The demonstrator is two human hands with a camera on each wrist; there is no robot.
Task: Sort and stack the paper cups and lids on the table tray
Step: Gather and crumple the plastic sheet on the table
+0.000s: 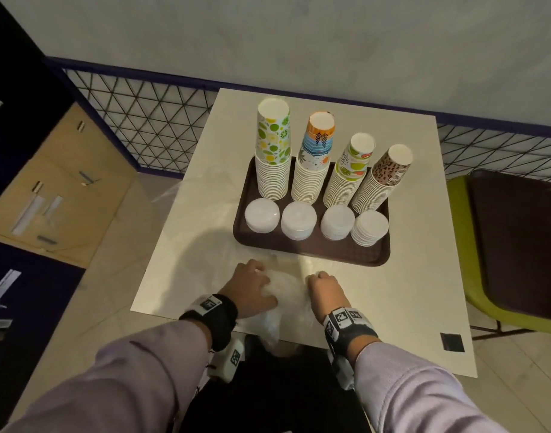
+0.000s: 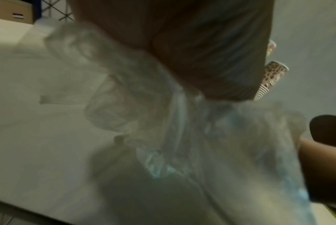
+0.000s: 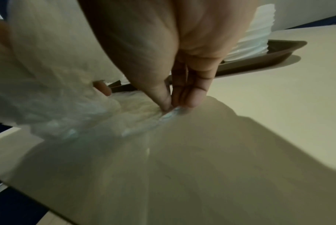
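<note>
A dark brown tray [image 1: 311,250] on the white table [image 1: 408,292] carries several upside-down stacks of patterned paper cups [image 1: 272,157] at its back. Stacks of white lids [image 1: 261,215] line its front. At the table's near edge lies a crumpled clear plastic bag [image 1: 283,292]. My left hand [image 1: 252,284] grips the bag's left side, and the wrist view shows the bag [image 2: 182,129] bunched under that hand [image 2: 192,45]. My right hand [image 1: 322,290] pinches the bag [image 3: 86,106] between thumb and fingertips [image 3: 194,100].
A green chair [image 1: 474,276] holding a second dark tray [image 1: 524,242] stands to the right of the table. Cardboard boxes [image 1: 59,189] sit on the floor at left. A wire-grid fence [image 1: 149,126] runs behind the table. A black square [image 1: 452,342] marks the table's near right corner.
</note>
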